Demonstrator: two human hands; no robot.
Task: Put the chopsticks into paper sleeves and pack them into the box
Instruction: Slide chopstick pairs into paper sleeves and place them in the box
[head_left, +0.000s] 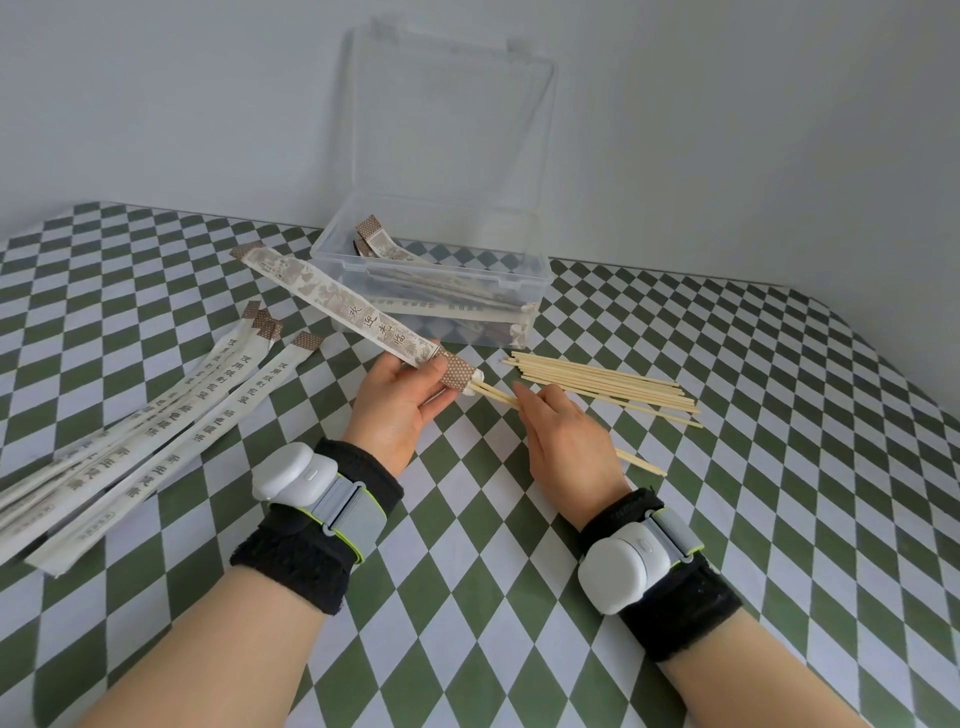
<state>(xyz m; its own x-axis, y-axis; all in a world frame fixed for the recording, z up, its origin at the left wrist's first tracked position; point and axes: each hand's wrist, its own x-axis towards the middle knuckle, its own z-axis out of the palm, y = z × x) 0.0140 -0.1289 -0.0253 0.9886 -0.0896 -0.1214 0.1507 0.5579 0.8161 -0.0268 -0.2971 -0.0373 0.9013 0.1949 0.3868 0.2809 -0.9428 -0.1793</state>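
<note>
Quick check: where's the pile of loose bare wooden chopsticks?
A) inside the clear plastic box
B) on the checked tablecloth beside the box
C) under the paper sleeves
B: the loose bare wooden chopsticks lie on the green-and-white checked tablecloth, in front of the clear plastic box.

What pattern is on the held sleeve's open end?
The sleeve end is brown with a fine pale lattice; head view.
</note>
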